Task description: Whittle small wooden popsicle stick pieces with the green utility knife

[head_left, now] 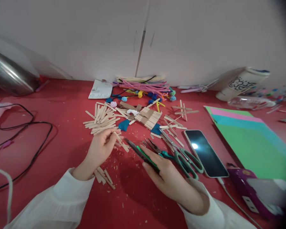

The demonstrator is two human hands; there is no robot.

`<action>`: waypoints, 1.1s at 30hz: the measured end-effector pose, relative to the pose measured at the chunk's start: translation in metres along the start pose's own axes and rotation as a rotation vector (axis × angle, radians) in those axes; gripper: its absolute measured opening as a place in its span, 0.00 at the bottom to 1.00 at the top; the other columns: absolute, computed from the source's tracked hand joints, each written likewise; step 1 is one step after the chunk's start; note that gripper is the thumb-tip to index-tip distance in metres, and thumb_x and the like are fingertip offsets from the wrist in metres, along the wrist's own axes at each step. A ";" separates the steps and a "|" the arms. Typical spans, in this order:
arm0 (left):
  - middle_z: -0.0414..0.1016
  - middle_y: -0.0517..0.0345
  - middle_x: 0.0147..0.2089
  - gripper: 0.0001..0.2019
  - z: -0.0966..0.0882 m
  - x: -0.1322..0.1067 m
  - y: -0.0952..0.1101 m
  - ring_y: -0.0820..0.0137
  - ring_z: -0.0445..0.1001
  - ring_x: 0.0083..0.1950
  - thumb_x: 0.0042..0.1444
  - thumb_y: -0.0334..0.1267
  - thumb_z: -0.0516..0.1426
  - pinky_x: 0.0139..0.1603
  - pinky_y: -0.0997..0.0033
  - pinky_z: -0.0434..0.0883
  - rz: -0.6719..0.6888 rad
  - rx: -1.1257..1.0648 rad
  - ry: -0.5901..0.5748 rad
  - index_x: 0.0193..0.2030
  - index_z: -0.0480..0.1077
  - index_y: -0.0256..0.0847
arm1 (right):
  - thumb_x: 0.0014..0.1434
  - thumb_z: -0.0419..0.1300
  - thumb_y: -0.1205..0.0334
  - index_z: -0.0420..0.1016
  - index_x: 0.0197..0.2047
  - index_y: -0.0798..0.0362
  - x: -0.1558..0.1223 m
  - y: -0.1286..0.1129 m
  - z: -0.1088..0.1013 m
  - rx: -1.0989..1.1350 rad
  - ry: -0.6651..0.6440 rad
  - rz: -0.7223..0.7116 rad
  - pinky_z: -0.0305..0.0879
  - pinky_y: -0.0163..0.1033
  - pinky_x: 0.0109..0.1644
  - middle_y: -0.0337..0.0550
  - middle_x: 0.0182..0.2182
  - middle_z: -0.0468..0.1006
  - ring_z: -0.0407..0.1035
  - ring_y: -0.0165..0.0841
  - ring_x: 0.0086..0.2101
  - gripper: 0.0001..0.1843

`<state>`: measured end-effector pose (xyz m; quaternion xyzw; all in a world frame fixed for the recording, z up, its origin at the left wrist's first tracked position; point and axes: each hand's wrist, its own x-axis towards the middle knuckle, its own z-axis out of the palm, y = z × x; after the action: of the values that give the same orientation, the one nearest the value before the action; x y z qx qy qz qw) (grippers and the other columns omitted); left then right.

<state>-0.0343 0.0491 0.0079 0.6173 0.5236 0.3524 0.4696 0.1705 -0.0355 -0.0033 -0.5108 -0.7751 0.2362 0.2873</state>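
My left hand point(102, 148) is curled round a wooden craft stick point(121, 142), pinching it just below a loose pile of similar sticks point(102, 120) on the red table point(62, 133). My right hand point(166, 174) lies with fingers extended over a green and black utility knife point(143, 154), touching its handle; whether it grips the knife is unclear. A few cut stick pieces point(104, 176) lie beside my left wrist. A panel of sticks glued side by side point(149, 117) rests behind the pile.
Green-handled scissors point(181, 156) and a phone point(205, 153) lie right of my right hand. Coloured paper sheets point(250, 136) and a purple glue gun point(257, 187) sit at right. Pipe cleaners and pompoms point(145, 87) lie near the wall. Black cables point(26, 140) cross the left side.
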 end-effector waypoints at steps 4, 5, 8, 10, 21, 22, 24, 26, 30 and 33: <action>0.79 0.52 0.36 0.12 0.000 0.000 0.003 0.68 0.79 0.30 0.56 0.42 0.50 0.32 0.73 0.76 -0.004 0.059 0.008 0.37 0.69 0.37 | 0.61 0.48 0.70 0.59 0.60 0.61 -0.003 -0.006 -0.002 -0.044 0.015 -0.070 0.73 0.41 0.44 0.55 0.45 0.77 0.75 0.37 0.42 0.24; 0.79 0.53 0.34 0.11 0.000 0.000 0.003 0.69 0.79 0.30 0.56 0.42 0.50 0.32 0.74 0.76 0.006 0.082 0.014 0.37 0.69 0.37 | 0.61 0.47 0.70 0.59 0.61 0.62 -0.003 -0.007 -0.002 -0.057 0.014 -0.091 0.75 0.40 0.41 0.54 0.42 0.78 0.75 0.36 0.38 0.24; 0.79 0.54 0.32 0.12 0.000 -0.001 0.004 0.68 0.79 0.30 0.56 0.41 0.50 0.32 0.75 0.76 0.036 0.142 0.013 0.39 0.69 0.37 | 0.60 0.47 0.72 0.58 0.61 0.62 -0.004 -0.009 -0.001 -0.091 0.005 -0.133 0.75 0.40 0.32 0.52 0.36 0.77 0.74 0.36 0.31 0.25; 0.80 0.54 0.32 0.12 -0.001 -0.002 0.004 0.68 0.79 0.31 0.57 0.42 0.50 0.33 0.74 0.75 0.060 0.210 0.014 0.39 0.70 0.37 | 0.59 0.47 0.74 0.58 0.60 0.62 -0.005 -0.008 0.001 -0.112 0.006 -0.141 0.74 0.41 0.30 0.52 0.36 0.77 0.74 0.36 0.31 0.25; 0.80 0.60 0.34 0.13 0.002 -0.008 0.009 0.73 0.78 0.32 0.58 0.41 0.48 0.35 0.79 0.72 0.189 0.470 0.050 0.39 0.71 0.41 | 0.60 0.47 0.75 0.54 0.63 0.57 -0.006 -0.006 0.002 -0.183 0.021 -0.174 0.75 0.41 0.37 0.52 0.43 0.76 0.74 0.36 0.39 0.27; 0.80 0.60 0.34 0.13 0.003 -0.009 0.010 0.73 0.78 0.32 0.58 0.41 0.48 0.34 0.79 0.72 0.204 0.493 0.052 0.39 0.71 0.42 | 0.60 0.47 0.75 0.54 0.63 0.57 -0.006 -0.006 0.002 -0.204 0.019 -0.179 0.75 0.41 0.37 0.53 0.43 0.76 0.74 0.37 0.39 0.27; 0.80 0.60 0.34 0.13 0.004 -0.010 0.011 0.73 0.78 0.32 0.58 0.41 0.48 0.33 0.79 0.71 0.221 0.527 0.056 0.38 0.71 0.42 | 0.60 0.47 0.75 0.54 0.63 0.59 -0.007 -0.007 0.003 -0.255 0.012 -0.189 0.76 0.43 0.36 0.54 0.44 0.76 0.74 0.38 0.39 0.27; 0.80 0.61 0.35 0.12 0.004 -0.012 0.012 0.73 0.78 0.32 0.58 0.41 0.47 0.33 0.79 0.71 0.232 0.537 0.058 0.38 0.71 0.43 | 0.59 0.46 0.75 0.55 0.62 0.61 -0.008 -0.008 0.003 -0.296 0.004 -0.189 0.76 0.44 0.36 0.56 0.44 0.76 0.75 0.40 0.39 0.26; 0.81 0.61 0.36 0.12 0.006 -0.014 0.011 0.73 0.78 0.35 0.59 0.42 0.48 0.35 0.78 0.72 0.256 0.536 0.049 0.39 0.71 0.43 | 0.60 0.46 0.74 0.57 0.60 0.63 -0.009 -0.013 0.002 -0.249 0.007 -0.152 0.76 0.42 0.32 0.55 0.39 0.77 0.75 0.38 0.33 0.24; 0.81 0.60 0.36 0.12 0.006 -0.014 0.011 0.72 0.78 0.36 0.60 0.42 0.47 0.35 0.78 0.72 0.270 0.537 0.035 0.40 0.70 0.43 | 0.61 0.46 0.72 0.59 0.59 0.65 -0.009 -0.016 0.000 -0.161 -0.004 -0.082 0.75 0.40 0.30 0.51 0.33 0.78 0.74 0.36 0.28 0.23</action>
<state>-0.0282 0.0338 0.0167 0.7772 0.5195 0.2712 0.2293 0.1631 -0.0497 0.0052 -0.4995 -0.8125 0.1623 0.2530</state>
